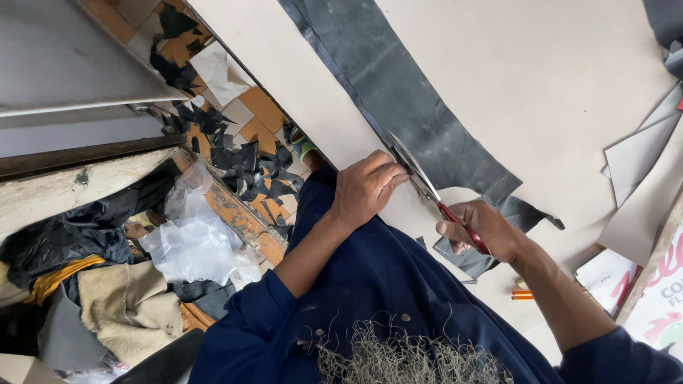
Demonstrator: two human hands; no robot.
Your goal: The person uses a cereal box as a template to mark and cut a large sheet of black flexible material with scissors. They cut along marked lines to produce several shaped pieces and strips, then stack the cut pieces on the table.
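Observation:
A long dark grey sheet of material (398, 92) lies across a beige work surface (541, 64). My right hand (480, 231) is shut on red-handled scissors (427, 185), whose blades point up along the sheet's left edge. My left hand (366, 188) presses its fingers down on a pale beige strip (299, 78) right beside the blades, fingertips touching the sheet's edge. A cut end of the dark sheet (526, 213) hangs past my right hand. Dark blue sleeves cover both arms.
Grey card pieces (640, 156) and a printed box (662, 299) lie at the right, with an orange pencil (521, 294) near my right wrist. On the left, black scraps (245, 160) litter orange floor tiles, beside clear plastic bags (192, 242) and piled cloth (128, 306).

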